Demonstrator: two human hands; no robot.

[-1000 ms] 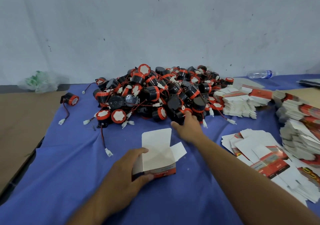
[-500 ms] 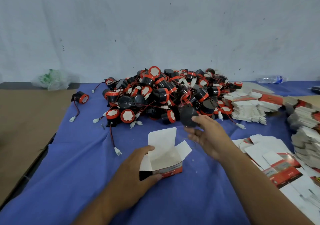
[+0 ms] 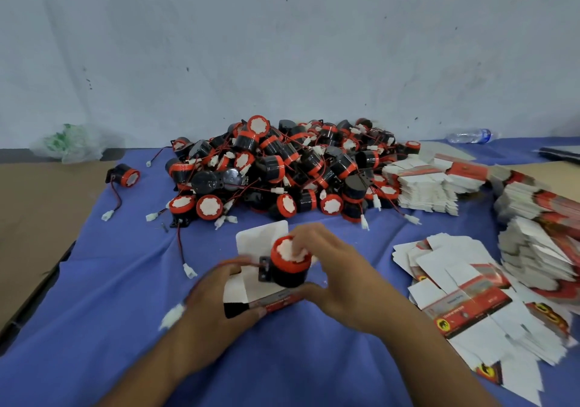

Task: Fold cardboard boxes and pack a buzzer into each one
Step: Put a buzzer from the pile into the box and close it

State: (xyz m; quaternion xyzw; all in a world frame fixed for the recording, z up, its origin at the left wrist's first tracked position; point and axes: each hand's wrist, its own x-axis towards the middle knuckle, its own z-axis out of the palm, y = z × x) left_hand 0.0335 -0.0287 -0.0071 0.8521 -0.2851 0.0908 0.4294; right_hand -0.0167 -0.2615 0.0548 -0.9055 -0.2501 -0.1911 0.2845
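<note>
A small folded cardboard box (image 3: 251,293), white inside with a red and black printed side, stands open on the blue cloth with its lid flap up. My left hand (image 3: 216,306) grips its left side. My right hand (image 3: 332,278) holds a black buzzer (image 3: 287,265) with a red rim and white face over the box's open top. The buzzer's red wire runs left across my left hand to a white plug (image 3: 172,317). A large heap of buzzers (image 3: 282,168) lies behind.
Stacks of flat box blanks (image 3: 423,184) sit at the right, with loose blanks (image 3: 464,297) spread nearer me. One lone buzzer (image 3: 125,176) lies at the left. A plastic bag (image 3: 67,143) and a water bottle (image 3: 469,135) rest by the wall. Brown cardboard (image 3: 34,218) covers the table's left.
My right hand took a buzzer from the heap and brought it back over the open box. My left hand kept hold of the box.
</note>
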